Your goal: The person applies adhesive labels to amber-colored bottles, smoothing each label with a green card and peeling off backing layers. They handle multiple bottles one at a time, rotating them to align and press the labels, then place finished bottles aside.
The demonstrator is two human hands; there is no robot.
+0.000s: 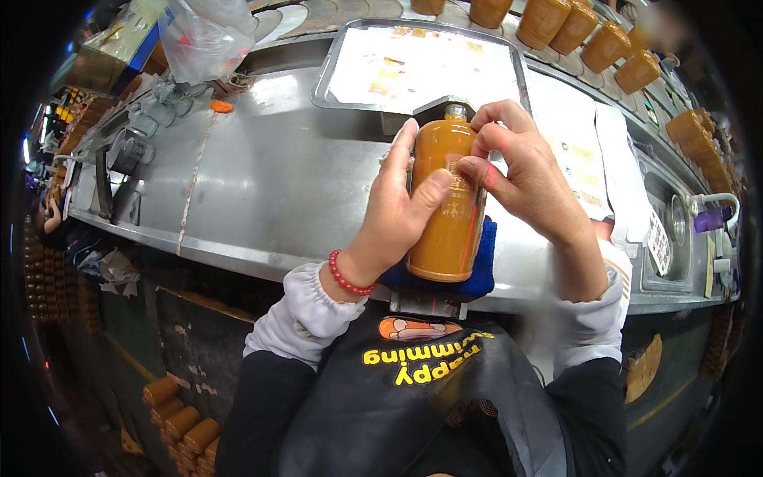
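The bottle (445, 238) is a glossy amber-brown cylinder with rounded shoulders, a short clear neck and pale gold characters on its face; it sits over a blue cloth (483, 266) at the near edge of the metal surface (262, 183), neck directed away from the person. The left hand (393, 215) is spread along its left side, thumb on the face; the right hand (528, 163) is curled at the upper right, thumb and forefinger close together, though I cannot tell whether they pinch anything. Fingers partly cover the print, and the bottle's underside is hidden.
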